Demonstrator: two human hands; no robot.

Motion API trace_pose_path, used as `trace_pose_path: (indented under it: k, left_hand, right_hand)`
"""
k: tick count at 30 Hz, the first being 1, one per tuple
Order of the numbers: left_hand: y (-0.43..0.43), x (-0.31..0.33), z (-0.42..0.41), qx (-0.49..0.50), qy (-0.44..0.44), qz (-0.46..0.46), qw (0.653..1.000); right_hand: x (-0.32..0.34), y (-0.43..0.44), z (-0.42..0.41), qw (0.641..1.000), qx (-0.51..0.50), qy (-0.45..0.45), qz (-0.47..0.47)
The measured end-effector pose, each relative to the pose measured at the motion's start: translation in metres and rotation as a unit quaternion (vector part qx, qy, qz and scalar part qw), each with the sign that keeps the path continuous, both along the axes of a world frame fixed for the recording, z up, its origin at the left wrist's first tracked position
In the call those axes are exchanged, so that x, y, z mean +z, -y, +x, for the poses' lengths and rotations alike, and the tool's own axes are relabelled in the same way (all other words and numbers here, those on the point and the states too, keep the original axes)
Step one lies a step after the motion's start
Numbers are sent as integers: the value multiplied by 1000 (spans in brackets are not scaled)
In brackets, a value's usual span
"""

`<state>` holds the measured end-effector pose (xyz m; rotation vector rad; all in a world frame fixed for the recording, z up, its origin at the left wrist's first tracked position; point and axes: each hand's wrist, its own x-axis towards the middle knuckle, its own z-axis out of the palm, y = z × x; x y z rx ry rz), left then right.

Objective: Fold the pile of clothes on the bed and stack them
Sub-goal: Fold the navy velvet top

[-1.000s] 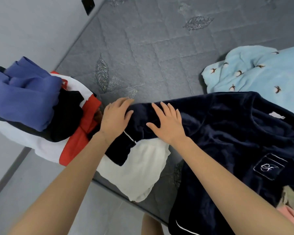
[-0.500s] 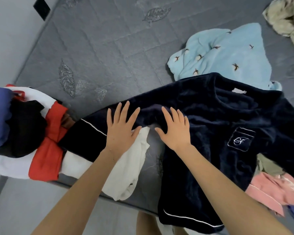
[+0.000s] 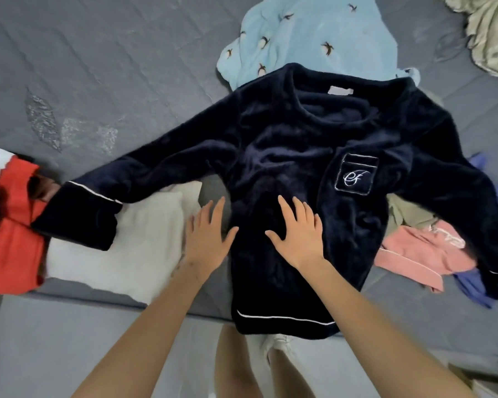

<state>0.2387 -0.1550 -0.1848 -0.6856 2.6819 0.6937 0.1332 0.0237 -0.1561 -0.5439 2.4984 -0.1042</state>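
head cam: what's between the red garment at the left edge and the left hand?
Head view: a white cloth on the bed, with a navy cuff lying over its end nearest the red garment. Nothing else before the left hand.

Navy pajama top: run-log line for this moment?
phase: flatten; navy pajama top: spread front-up; left hand: flat, at side edge; right hand: flat on body

Soft, even indoor light, moderately bright, with no glare. The navy top (image 3: 285, 145) is so dark that its folds barely show. Faint shadows sit under the clothes at the left of the bed (image 3: 98, 67). The whole view is slightly soft, and detail smears on the red cloth (image 3: 12, 239) at the left edge. Wide-angle bending curves the near bed edge and stretches the forearms (image 3: 144, 340) closest to the camera.
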Motion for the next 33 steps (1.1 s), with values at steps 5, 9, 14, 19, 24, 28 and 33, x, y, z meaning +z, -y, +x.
trace_pose_path:
  k: [5,9,14,19,24,28,33]
  left_hand:
    - [-38,-10,14,22,7,41,999]
    - [-59,-20,33,48,3,135,990]
    - [-88,-4,44,306,-23,415,856]
    - [-91,-3,62,323,22,550,770]
    - [-100,2,77,275,-1,505,818]
    - [-101,7,83,270,-69,396,875]
    - [-93,27,83,274,-98,331,898]
  right_hand:
    - [-15,-48,14,1000,-25,4,4]
    - [-20,-85,31,999,-46,-6,-9]
    - [-20,-128,56,986,-149,-29,-72]
    - [-27,-167,67,968,-236,25,-86]
    - [-36,-187,72,914,-369,78,-146]
    - [-42,-184,73,792,-531,158,-258]
    - [-42,-182,73,770,-555,166,-268]
